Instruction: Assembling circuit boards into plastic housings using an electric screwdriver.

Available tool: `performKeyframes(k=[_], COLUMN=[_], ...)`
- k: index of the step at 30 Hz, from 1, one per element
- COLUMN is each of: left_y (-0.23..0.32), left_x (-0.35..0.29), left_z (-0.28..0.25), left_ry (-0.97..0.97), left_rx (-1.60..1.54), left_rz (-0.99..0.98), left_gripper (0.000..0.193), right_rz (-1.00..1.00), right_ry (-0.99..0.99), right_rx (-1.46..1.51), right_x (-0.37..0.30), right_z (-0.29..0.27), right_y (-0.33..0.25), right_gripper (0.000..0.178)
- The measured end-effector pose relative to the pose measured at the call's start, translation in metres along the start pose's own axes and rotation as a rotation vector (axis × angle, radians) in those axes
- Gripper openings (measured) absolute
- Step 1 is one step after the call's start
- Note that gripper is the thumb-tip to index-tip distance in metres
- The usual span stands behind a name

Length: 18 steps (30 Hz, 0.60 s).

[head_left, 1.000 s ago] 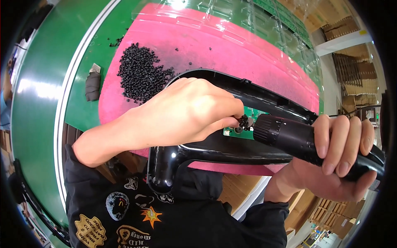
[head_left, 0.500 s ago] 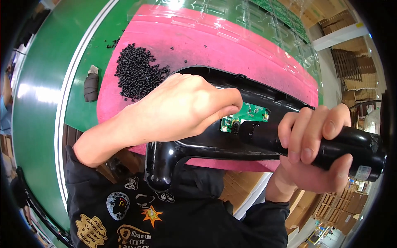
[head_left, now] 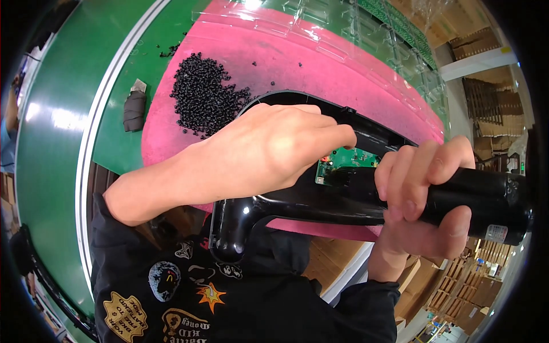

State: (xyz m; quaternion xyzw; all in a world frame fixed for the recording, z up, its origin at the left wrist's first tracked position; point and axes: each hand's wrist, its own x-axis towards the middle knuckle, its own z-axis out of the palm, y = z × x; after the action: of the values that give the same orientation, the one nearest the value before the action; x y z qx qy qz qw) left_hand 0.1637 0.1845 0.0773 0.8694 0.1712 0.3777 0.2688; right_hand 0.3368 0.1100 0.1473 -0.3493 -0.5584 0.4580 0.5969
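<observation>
A black plastic housing [head_left: 320, 208] with a curved, hollow shape lies across the front of a pink mat [head_left: 274, 48]. Inside it sits a green circuit board [head_left: 357, 155], partly covered by my hands. My right hand [head_left: 426, 191] is wrapped round a black electric screwdriver [head_left: 483, 200], its nose pointing left over the board; the bit's tip cannot be made out. Over the board's left side, my left hand [head_left: 286, 143] has its fingers drawn together, and whatever they pinch is hidden. Beyond my left wrist is a heap of small black screws [head_left: 206, 94].
Clear plastic trays [head_left: 343, 31] stand along the mat's far side. A dark wrapped bundle [head_left: 135, 108] rests on the green surface at left, beside a white-edged green strip [head_left: 57, 114]. Cardboard boxes [head_left: 337, 260] are below on the right.
My left hand has shifted right over the board, covering more of it. The screwdriver in my right hand has moved slightly left and up. The mat and screws appear farther right in view.
</observation>
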Motion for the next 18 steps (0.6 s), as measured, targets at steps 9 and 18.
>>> performKeyframes(k=[9,18], left_y=[0.001,0.001], left_x=[0.004,0.004], left_z=[-0.004,-0.006], left_ry=[-0.154,-0.225], left_rx=[-0.012,-0.019], left_rz=[-0.007,-0.025], left_gripper=[0.025,0.031], right_rz=[-0.003,-0.241], right_ry=[0.066,0.068], right_rx=[-0.076,0.283], right_x=[-0.003,-0.010], right_z=[0.003,-0.005], right_y=[-0.009,-0.017], right_gripper=[0.046,0.033])
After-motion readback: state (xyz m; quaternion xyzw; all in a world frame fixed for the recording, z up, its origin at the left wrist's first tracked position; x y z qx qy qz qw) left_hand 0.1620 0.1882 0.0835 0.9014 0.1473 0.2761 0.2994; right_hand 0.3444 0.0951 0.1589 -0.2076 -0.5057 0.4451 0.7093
